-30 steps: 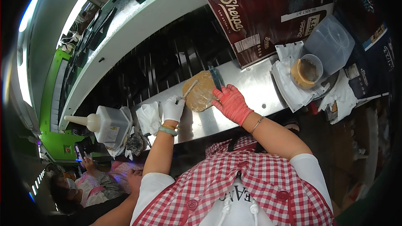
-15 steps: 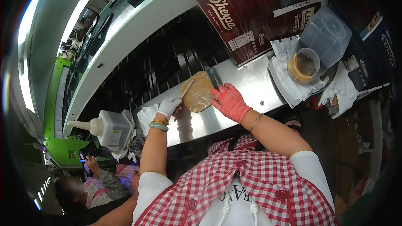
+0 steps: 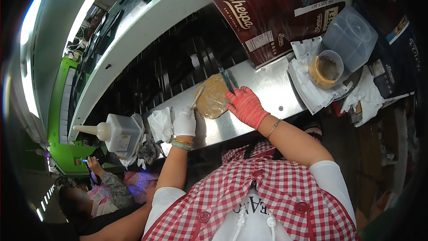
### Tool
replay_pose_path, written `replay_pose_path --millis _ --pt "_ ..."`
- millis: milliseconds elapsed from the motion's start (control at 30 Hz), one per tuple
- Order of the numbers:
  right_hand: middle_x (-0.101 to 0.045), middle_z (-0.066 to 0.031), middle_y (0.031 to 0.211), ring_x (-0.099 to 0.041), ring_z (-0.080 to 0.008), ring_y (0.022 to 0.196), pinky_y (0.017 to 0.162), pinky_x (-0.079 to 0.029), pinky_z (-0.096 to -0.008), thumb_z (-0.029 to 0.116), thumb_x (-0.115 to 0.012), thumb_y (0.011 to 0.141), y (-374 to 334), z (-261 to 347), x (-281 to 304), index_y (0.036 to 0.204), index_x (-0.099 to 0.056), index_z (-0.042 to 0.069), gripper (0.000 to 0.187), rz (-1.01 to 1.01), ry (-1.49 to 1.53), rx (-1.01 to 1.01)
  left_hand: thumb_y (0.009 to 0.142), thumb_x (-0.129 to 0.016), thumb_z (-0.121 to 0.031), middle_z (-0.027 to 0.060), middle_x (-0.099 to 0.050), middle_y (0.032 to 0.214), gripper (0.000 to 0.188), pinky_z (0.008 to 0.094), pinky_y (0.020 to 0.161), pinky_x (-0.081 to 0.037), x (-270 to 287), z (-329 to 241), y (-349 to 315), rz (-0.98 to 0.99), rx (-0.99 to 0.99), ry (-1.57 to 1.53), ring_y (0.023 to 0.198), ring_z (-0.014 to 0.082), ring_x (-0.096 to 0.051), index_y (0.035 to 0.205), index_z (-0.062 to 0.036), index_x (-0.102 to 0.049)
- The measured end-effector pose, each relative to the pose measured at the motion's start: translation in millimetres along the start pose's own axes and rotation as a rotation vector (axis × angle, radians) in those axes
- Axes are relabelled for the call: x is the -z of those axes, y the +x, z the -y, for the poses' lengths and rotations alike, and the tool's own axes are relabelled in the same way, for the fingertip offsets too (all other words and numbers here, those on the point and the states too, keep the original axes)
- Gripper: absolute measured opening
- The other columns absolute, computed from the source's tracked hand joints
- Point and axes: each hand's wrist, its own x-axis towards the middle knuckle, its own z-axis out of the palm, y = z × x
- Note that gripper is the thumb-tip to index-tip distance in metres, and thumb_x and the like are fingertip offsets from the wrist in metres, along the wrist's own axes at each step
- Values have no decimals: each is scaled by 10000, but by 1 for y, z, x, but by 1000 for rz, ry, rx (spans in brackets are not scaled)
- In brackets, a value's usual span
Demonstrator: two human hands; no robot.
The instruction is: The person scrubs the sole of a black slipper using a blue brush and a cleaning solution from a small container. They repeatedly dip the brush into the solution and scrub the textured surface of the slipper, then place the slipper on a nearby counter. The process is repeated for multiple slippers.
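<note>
A tan, roughly round pad with a shiny, wrinkled film look lies on the metal ledge. My left hand, in a white glove, is at the pad's left edge, its fingers closed round the lower end of a thin pale stick. The stick's tip reaches over the pad's upper left part. At the pad's right edge is my right hand in a red glove. Its fingers close on a narrow dark teal strip that points up and away; its exact kind I cannot make out.
White crumpled cloth and a squat bottle with a long nozzle are left. On the right, a plastic cup of brownish liquid stands before a clear container. A dark red carton rises behind the metal ledge. Another person is at lower left.
My left hand has drawn back and turned more upright, and the stick now stands steeper at the pad's left side. My right hand has barely shifted.
</note>
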Motion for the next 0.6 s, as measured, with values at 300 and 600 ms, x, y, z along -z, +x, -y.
replay_pose_path --millis 300,600 --pt "-554 -179 1149 -506 -267 1085 980 -330 -401 326 -492 870 -1 0 -1 1127 -541 65 369 -16 -10 7 858 -527 -261 226 -631 840 288 417 680 -473 1 14 1 99 82 -409 747 394 -604 975 -24 -641" --pt "-562 -173 1134 -510 -265 1083 974 -337 -401 326 -499 865 -1 -2 -2 1105 -545 64 359 -34 15 15 834 -562 -223 200 -611 801 190 447 638 -476 -9 6 -18 -108 -65 -64 718 381 -597 848 -41 -615"
